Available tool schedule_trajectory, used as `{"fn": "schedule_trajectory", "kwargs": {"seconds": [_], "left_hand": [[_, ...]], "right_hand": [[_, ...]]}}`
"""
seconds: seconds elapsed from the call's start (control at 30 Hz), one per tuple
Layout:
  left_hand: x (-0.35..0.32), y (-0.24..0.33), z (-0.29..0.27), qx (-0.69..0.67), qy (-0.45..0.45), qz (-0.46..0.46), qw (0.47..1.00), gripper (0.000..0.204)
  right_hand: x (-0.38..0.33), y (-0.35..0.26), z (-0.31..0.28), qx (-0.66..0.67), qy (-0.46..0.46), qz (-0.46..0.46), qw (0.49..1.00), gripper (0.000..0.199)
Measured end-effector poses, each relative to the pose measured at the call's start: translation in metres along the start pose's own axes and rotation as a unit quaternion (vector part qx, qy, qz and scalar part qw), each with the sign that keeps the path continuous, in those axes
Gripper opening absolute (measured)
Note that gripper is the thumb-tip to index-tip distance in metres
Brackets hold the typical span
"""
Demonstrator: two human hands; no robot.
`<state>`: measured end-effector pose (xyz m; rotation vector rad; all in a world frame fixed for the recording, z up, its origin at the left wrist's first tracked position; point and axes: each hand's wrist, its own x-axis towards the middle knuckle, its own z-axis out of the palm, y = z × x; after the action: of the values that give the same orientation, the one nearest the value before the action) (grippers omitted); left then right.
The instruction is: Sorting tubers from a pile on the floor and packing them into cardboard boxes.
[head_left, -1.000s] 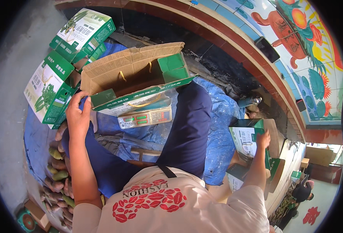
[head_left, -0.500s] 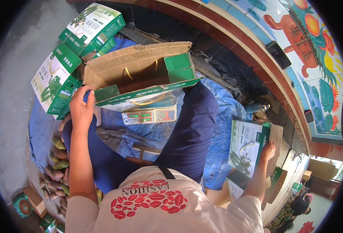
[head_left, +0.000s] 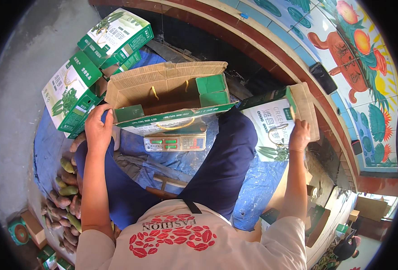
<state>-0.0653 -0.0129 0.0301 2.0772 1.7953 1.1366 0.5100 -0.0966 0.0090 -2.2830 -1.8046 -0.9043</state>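
Observation:
An open carton (head_left: pixel 131 92) with a brown inside, green flaps and yellow cord handles stands ahead of me, above a digital scale (head_left: pixel 175 142) with lit green displays. My left hand (head_left: pixel 99 128) is closed on the carton's near left corner. Off to the right, my right hand (head_left: pixel 300 135) grips a second carton (head_left: pixel 264 128), white and green with a radish picture, by its brown flap edge. That carton is raised beside my right knee. Whether the scale carries the open carton's weight cannot be seen.
Two closed-looking green and white cartons (head_left: pixel 70 92) stand at the far left. Several green and reddish radishes (head_left: pixel 68 198) lie along my left side. Blue sheeting (head_left: pixel 248 198) covers the floor. A tiled ledge (head_left: pixel 280 67) curves along the right, with a dark phone-like slab (head_left: pixel 323 77).
My right hand has lifted the second carton forward from beside my right hip to beside my right knee. My left hand keeps its hold on the open carton's corner.

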Motion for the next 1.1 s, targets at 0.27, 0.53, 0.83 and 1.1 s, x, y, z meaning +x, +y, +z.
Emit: {"fn": "schedule_trajectory", "kwargs": {"seconds": [0.27, 0.53, 0.83, 1.1], "left_hand": [[-0.002, 0.002, -0.008, -0.003, -0.011, -0.016, 1.0, 0.011], [-0.001, 0.001, -0.006, 0.006, 0.003, 0.013, 1.0, 0.011], [-0.006, 0.002, -0.011, -0.007, 0.015, -0.003, 1.0, 0.012], [-0.004, 0.003, -0.007, -0.013, 0.013, -0.002, 1.0, 0.012]], "right_hand": [[-0.04, -0.018, 0.019, 0.187, -0.167, -0.085, 0.964, 0.025], [-0.05, 0.034, 0.072, 0.169, -0.355, 0.094, 0.915, 0.03], [0.003, -0.012, 0.058, -0.026, -0.258, -0.107, 0.96, 0.017], [-0.026, 0.009, 0.085, -0.057, -0.354, 0.078, 0.93, 0.023]]}}
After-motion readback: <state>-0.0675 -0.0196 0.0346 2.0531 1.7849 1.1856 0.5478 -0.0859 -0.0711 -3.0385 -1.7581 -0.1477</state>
